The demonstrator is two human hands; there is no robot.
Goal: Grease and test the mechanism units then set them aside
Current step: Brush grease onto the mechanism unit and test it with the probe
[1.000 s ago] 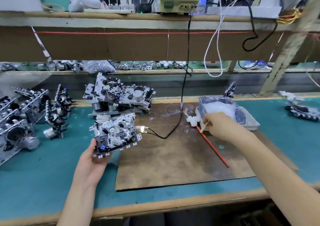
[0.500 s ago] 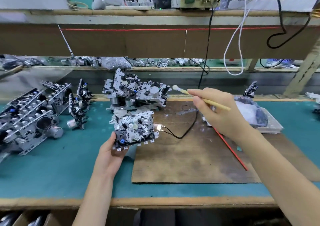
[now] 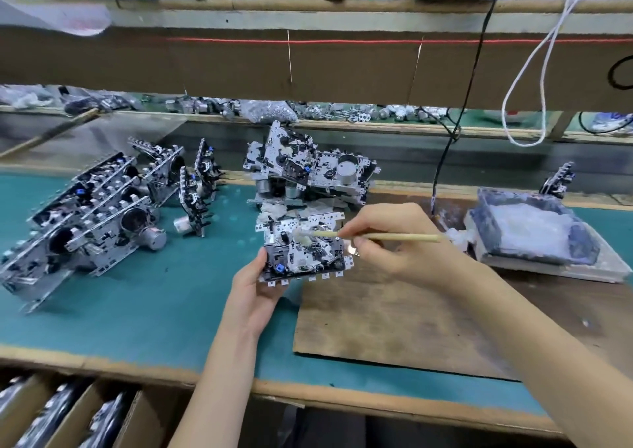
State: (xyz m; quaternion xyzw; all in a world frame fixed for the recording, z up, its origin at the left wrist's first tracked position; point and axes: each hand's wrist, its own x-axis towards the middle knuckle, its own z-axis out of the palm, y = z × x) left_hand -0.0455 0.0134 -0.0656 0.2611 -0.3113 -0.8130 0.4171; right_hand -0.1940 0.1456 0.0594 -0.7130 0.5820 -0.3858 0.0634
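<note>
From the head camera, the left hand (image 3: pixel 255 296) grips a small silver-and-black metal mechanism unit (image 3: pixel 301 255) by its lower left corner, thumb up along the left edge and fingers curled beneath. The unit is tilted face-up toward the viewer, above the place where the teal bench mat (image 3: pixel 154 293) meets a worn brown wooden board (image 3: pixel 394 320). The right hand (image 3: pixel 394 245) pinches a thin pale wooden brush (image 3: pixel 404 238) between thumb and fingertips. The brush lies nearly level, its white, grease-laden tip touching the upper middle of the held unit. Just behind the unit a heap of similar metal mechanism units (image 3: pixel 308 170) rests at the back edge of the bench, and a larger row of them (image 3: pixel 92 214) stands on edge on the mat well to the left. To the right, on the board, sits a shallow clear plastic tray of white grease (image 3: pixel 534 238), near the brush's free end. A black cable (image 3: pixel 445 159) hangs from the shelf above down to the board, beside a looped white cord (image 3: pixel 527 87). Brown cardboard boxes (image 3: pixel 68 413) holding dark parts show below the bench's front edge at lower left.
</note>
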